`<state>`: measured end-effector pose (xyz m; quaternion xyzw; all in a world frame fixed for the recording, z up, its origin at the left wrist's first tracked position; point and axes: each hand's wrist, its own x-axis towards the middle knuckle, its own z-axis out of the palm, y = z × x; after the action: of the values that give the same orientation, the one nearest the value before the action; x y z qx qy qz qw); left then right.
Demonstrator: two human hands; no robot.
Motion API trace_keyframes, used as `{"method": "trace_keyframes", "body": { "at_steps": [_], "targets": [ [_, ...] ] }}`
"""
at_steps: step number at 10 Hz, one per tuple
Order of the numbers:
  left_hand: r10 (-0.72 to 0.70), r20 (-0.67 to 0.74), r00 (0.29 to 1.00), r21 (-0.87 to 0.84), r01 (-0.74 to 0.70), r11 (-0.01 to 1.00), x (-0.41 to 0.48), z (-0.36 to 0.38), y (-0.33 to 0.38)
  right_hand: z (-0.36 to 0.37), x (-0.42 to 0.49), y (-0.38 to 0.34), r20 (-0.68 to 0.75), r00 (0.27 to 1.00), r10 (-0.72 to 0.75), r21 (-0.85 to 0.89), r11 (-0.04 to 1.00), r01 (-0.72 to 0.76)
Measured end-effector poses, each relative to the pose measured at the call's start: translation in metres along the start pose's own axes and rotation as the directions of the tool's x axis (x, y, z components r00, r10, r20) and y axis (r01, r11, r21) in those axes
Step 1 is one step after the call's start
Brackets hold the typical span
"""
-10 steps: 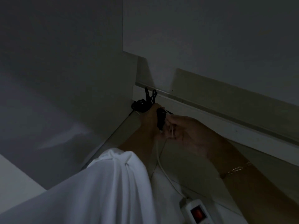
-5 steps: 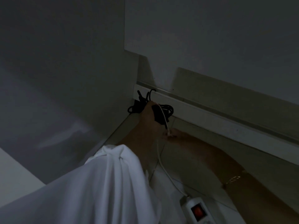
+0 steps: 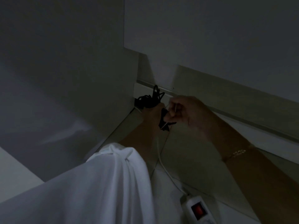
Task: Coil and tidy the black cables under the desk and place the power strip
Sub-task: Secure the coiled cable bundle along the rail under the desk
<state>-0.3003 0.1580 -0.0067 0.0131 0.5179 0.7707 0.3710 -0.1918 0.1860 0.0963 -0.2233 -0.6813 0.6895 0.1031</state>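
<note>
We are gripping the black cables (image 3: 146,102) in our left hand (image 3: 152,114), low in the corner against the white skirting board (image 3: 142,90). The bundle is sticking out above and below the hand, whose curled fingers are mostly hidden. Our right hand (image 3: 184,110) is working just beside it, fingertips pinching a thin white tie (image 3: 175,108) that is touching the bundle. The power strip (image 3: 198,209) is lying on the floor well apart, nearer us, its white cord (image 3: 163,165) running toward the hands. Our white sleeve (image 3: 105,183) is blocking the lower left.
</note>
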Motion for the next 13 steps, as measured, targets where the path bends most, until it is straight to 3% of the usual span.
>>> {"method": "trace_keyframes", "body": {
  "at_steps": [1, 2, 3, 4, 5, 6, 7, 8, 9, 10, 13],
  "targets": [
    [0.001, 0.149, 0.989, 0.068, -0.011, 0.998, -0.001, 0.002, 0.000, -0.005, 0.011, -0.013, -0.019, 0.999, 0.027, 0.103, 0.994, -0.025],
    [-0.014, 0.140, 0.990, 0.201, -0.015, 0.980, -0.020, 0.011, 0.009, -0.011, 0.024, -0.020, -0.119, 0.993, 0.021, -0.148, 0.988, -0.038],
    [-0.048, 0.166, 0.985, 0.209, 0.012, 0.978, -0.013, 0.009, 0.004, -0.019, 0.039, -0.016, -0.241, 0.970, -0.037, -0.435, 0.897, -0.074],
    [-0.128, 0.210, 0.969, 0.092, 0.111, 0.990, -0.015, 0.007, 0.006, -0.025, 0.045, -0.006, -0.211, 0.977, -0.039, -0.432, 0.900, -0.057],
    [-0.179, 0.316, 0.932, -0.027, 0.198, 0.980, -0.014, 0.006, 0.005, -0.029, 0.041, 0.003, -0.135, 0.991, 0.016, -0.300, 0.952, -0.056],
    [-0.187, 0.282, 0.941, -0.107, 0.225, 0.969, -0.011, 0.002, 0.004, -0.036, 0.037, 0.016, -0.185, 0.982, 0.041, -0.157, 0.985, -0.071],
    [-0.168, 0.277, 0.946, -0.117, 0.207, 0.971, -0.013, 0.001, 0.002, -0.036, 0.030, 0.031, -0.231, 0.960, 0.160, -0.065, 0.982, -0.179],
    [-0.171, 0.321, 0.931, -0.157, 0.230, 0.960, -0.018, 0.001, 0.004, -0.030, 0.026, 0.040, -0.166, 0.945, 0.281, 0.053, 0.960, -0.276],
    [-0.173, 0.313, 0.934, -0.147, 0.228, 0.963, -0.022, 0.003, 0.008, -0.028, 0.027, 0.043, -0.182, 0.938, 0.294, 0.116, 0.954, -0.277],
    [-0.188, 0.218, 0.958, -0.144, 0.222, 0.964, -0.025, 0.007, 0.011, -0.021, 0.030, 0.047, -0.241, 0.922, 0.303, 0.163, 0.949, -0.269],
    [-0.209, 0.228, 0.951, -0.139, 0.244, 0.960, -0.020, -0.003, 0.009, -0.021, 0.034, 0.053, -0.290, 0.909, 0.298, 0.211, 0.947, -0.243]
  ]
}}
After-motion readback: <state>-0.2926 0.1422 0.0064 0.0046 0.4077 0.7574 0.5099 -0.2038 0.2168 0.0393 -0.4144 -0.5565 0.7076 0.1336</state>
